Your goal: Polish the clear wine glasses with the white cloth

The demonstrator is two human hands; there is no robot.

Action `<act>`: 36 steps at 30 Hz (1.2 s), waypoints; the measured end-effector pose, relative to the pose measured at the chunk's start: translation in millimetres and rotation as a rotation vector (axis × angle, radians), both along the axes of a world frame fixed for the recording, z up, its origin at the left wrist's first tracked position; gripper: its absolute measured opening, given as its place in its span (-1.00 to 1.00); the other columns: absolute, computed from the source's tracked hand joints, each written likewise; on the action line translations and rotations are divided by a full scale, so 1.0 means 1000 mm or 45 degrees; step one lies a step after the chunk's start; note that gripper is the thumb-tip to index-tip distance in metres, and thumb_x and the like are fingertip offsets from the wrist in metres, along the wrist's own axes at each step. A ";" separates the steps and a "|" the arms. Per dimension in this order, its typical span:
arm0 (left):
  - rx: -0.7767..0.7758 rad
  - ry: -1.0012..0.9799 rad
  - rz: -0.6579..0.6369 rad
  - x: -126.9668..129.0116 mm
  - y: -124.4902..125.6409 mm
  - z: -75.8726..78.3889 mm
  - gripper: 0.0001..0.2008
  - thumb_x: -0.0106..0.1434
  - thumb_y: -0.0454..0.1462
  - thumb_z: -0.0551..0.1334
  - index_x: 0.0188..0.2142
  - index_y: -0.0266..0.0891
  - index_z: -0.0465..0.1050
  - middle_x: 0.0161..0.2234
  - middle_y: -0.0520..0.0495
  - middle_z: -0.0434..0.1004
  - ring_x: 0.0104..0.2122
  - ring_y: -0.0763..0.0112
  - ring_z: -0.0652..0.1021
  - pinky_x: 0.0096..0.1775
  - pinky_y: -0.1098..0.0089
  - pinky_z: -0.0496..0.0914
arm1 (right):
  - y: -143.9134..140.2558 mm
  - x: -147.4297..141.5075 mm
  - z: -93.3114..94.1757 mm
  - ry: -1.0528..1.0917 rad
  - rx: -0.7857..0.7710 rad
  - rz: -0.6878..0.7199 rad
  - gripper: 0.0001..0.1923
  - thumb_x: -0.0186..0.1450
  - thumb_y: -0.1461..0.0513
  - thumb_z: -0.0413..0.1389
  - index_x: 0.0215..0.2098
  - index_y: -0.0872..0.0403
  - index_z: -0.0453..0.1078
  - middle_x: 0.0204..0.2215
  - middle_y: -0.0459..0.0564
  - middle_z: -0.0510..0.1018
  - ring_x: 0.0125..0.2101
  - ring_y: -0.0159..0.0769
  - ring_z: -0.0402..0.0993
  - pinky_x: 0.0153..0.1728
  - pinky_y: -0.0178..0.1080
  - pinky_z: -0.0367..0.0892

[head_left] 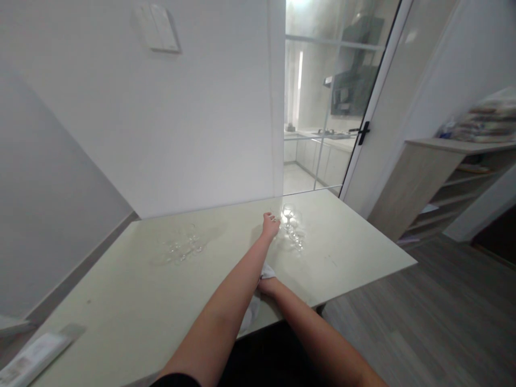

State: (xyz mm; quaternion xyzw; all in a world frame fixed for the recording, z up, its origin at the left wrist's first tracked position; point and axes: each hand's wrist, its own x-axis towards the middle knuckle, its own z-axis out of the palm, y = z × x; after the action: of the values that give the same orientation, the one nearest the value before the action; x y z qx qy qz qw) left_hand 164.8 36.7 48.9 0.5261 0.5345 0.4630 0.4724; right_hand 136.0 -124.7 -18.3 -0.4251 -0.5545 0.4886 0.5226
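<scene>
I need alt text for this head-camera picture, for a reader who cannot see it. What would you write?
A person's left hand reaches across a pale table to a cluster of clear stemmed glasses, while the right hand holds a white cloth near the table's front edge. More glasses stand to the left, by a white wall.

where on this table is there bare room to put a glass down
Bare top lies between the glasses on the left and the left hand, and along the table's right edge past the stemmed glasses. The near left is open up to the flat packet. It is crowded around both glass clusters and the cloth by the right hand.
</scene>
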 end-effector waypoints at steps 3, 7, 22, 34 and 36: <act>0.002 -0.002 -0.002 0.000 0.000 0.000 -0.45 0.11 -0.45 0.34 0.03 -0.21 0.16 0.08 -0.31 0.42 -0.16 0.41 0.57 -0.14 0.40 0.40 | 0.003 0.002 0.001 -0.010 -0.034 0.090 -0.53 0.03 0.19 0.32 -0.06 0.05 0.52 -0.08 0.15 0.61 0.06 0.03 0.48 0.07 0.09 0.38; 0.007 -0.015 0.002 0.000 0.000 0.001 -0.42 0.09 -0.44 0.35 0.04 -0.21 0.15 0.07 -0.32 0.42 -0.15 0.37 0.56 -0.14 0.37 0.41 | 0.005 0.004 0.006 -0.020 -0.028 0.137 -0.51 0.04 0.17 0.32 -0.05 0.06 0.51 -0.07 0.14 0.61 0.05 -0.02 0.48 0.14 0.05 0.32; 0.141 -0.063 0.160 -0.019 -0.027 0.014 -0.45 0.11 -0.40 0.32 0.07 -0.22 0.18 0.18 -0.30 0.26 0.10 0.23 0.44 0.04 0.25 0.36 | 0.005 0.010 0.016 -0.101 0.151 0.140 -0.69 0.06 0.22 0.25 -0.19 0.00 0.54 -0.12 0.07 0.63 0.06 -0.06 0.45 0.14 -0.02 0.34; 0.417 0.027 -0.027 -0.155 -0.129 -0.015 -0.72 0.22 -0.14 0.29 -0.11 -0.17 0.45 -0.10 -0.11 0.54 -0.05 0.31 0.53 0.01 0.32 0.40 | 0.015 0.000 0.011 0.575 -0.277 -0.126 -0.73 0.02 0.10 0.21 -0.36 0.08 0.47 -0.39 0.05 0.64 -0.33 -0.09 0.57 -0.14 0.00 0.47; 0.295 -0.137 0.396 -0.174 -0.120 -0.023 -0.68 0.24 -0.13 0.26 -0.05 -0.18 0.36 -0.19 -0.09 0.52 -0.17 0.34 0.57 -0.14 0.34 0.46 | 0.015 0.004 0.007 0.585 -0.266 -0.192 -0.74 -0.05 0.10 0.26 -0.43 0.07 0.46 -0.47 0.03 0.62 -0.44 -0.10 0.54 -0.20 0.06 0.48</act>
State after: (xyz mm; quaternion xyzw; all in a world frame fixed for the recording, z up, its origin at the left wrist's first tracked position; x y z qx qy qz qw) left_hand -8.8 -83.0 25.5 0.4625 0.5264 0.6162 0.3596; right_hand 140.1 -109.6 -11.2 -0.3947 -0.3346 0.5866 0.6230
